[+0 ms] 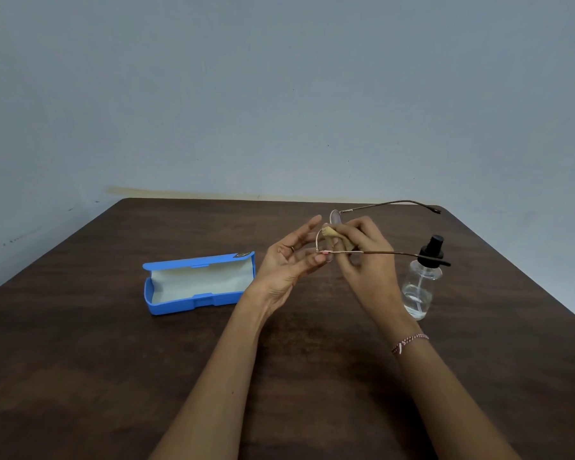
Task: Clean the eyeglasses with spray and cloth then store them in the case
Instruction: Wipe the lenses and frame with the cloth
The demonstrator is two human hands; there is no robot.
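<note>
I am watching the left grip (291,260) pinching the thin gold-wire eyeglasses (334,218) at the near corner of the frame, with its other fingers spreading loose. The right grip (362,257) is pinching a small beige cloth (333,236) around one lens. The glasses are hanging between both grips, above the dark brown wooden worktop (113,360), with the temples unfolded and pointing right.

I am judging that hard rubbing could bend the thin frame, because only one corner is being held. The near temple is crossing the clear glass spray bottle with black pump (419,287) in this view, so a swing might tip it. The open blue plastic case (180,305) is lying well apart, to the left.
</note>
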